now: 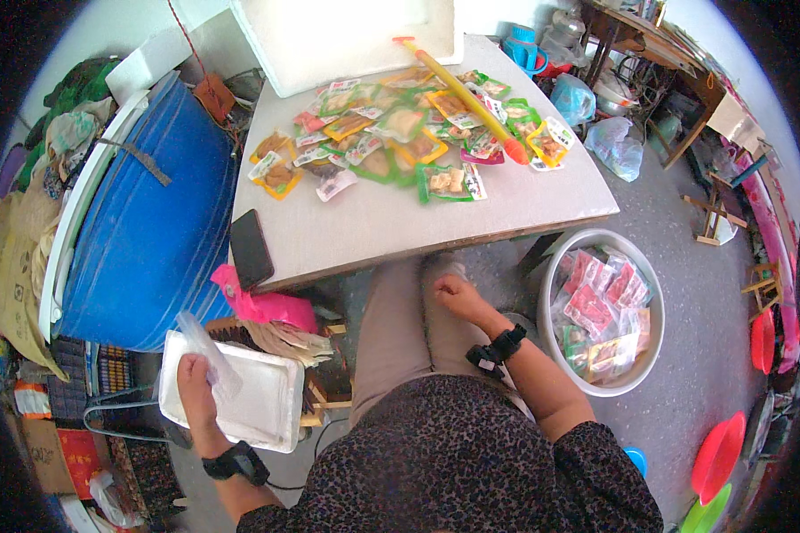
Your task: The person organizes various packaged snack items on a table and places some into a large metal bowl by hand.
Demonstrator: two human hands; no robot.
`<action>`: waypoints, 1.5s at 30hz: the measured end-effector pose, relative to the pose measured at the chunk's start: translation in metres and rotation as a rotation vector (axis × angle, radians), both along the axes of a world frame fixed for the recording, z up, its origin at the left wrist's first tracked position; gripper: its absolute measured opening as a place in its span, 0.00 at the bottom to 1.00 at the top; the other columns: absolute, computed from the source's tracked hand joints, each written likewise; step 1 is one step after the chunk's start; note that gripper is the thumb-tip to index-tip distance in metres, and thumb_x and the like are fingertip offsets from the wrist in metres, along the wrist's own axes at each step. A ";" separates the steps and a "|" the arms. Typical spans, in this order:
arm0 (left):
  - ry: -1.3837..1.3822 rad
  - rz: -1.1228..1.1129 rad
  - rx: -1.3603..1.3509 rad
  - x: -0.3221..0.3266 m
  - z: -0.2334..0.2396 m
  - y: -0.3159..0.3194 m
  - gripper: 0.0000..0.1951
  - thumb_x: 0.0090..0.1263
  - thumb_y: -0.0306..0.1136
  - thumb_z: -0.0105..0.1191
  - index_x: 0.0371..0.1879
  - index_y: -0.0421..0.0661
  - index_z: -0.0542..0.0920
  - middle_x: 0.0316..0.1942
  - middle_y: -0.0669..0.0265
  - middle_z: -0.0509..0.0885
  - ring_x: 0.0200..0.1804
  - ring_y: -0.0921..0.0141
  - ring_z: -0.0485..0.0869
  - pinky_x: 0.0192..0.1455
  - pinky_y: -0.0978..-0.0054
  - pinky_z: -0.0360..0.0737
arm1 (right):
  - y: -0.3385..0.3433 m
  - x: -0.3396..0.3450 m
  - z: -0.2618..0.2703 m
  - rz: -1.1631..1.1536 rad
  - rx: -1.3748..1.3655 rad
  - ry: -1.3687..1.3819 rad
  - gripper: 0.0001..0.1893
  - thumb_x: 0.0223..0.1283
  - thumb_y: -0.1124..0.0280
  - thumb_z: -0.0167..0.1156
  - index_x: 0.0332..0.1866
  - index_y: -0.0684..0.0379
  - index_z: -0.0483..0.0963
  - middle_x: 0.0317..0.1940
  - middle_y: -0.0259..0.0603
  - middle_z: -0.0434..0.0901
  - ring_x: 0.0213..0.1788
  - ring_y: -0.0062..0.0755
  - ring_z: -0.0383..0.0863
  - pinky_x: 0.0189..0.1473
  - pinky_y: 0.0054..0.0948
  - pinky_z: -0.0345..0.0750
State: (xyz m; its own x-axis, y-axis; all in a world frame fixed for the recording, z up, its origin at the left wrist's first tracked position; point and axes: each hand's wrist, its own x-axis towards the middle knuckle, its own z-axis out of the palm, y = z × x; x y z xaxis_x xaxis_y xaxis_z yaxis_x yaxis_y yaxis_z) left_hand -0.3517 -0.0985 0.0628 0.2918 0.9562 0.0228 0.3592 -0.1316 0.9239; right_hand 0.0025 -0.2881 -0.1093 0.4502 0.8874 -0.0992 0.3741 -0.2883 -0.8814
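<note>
My left hand [197, 386] grips a clear plastic bag [210, 353] above a white foam box [267, 393] at my left. My right hand [463, 298] is over my right knee, its fingers curled; whether something small is inside cannot be seen. On the white table [373, 230] before me lies a heap of vacuum-packed food packets [373, 133], with a green-edged packet [448, 183] near the front. A yellow tube with an orange tip [467, 98] lies across the heap. A dark smartphone [251, 250] rests at the table's left corner.
A metal basin [660, 333] holding more packets stands on the floor at my right. A large blue barrel [153, 226] is left of the table. A white foam container [353, 40] sits at the table's back. A pink plastic bag [267, 306] hangs by the near left corner.
</note>
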 end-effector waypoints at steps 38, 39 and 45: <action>0.050 -0.612 0.098 0.279 -0.093 -0.005 0.08 0.55 0.32 0.41 0.26 0.40 0.71 0.18 0.66 0.72 0.22 0.74 0.70 0.24 0.79 0.67 | 0.098 0.017 0.078 -0.188 0.317 0.503 0.08 0.46 0.69 0.48 0.28 0.64 0.67 0.23 0.36 0.69 0.27 0.22 0.69 0.28 0.20 0.68; 0.050 -0.489 0.235 0.278 -0.091 -0.007 0.09 0.53 0.32 0.42 0.24 0.39 0.71 0.17 0.61 0.73 0.23 0.70 0.71 0.26 0.75 0.68 | 0.097 0.016 0.082 -0.181 0.320 0.545 0.08 0.46 0.69 0.48 0.26 0.63 0.67 0.21 0.35 0.69 0.26 0.22 0.69 0.27 0.20 0.68; 0.053 -0.280 0.595 0.276 -0.088 -0.012 0.08 0.53 0.32 0.39 0.25 0.41 0.69 0.21 0.56 0.73 0.26 0.59 0.72 0.29 0.66 0.67 | 0.108 0.017 0.075 -0.275 0.424 -0.104 0.09 0.46 0.68 0.47 0.23 0.65 0.67 0.19 0.42 0.71 0.22 0.32 0.71 0.26 0.26 0.68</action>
State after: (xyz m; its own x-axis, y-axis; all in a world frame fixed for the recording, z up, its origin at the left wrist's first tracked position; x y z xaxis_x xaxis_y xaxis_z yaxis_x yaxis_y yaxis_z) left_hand -0.0757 -0.1104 -0.0250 0.5428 0.6725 0.5030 0.2798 -0.7096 0.6467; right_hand 0.0196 -0.1799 -0.0346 0.6611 0.6871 0.3015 0.4266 -0.0137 -0.9043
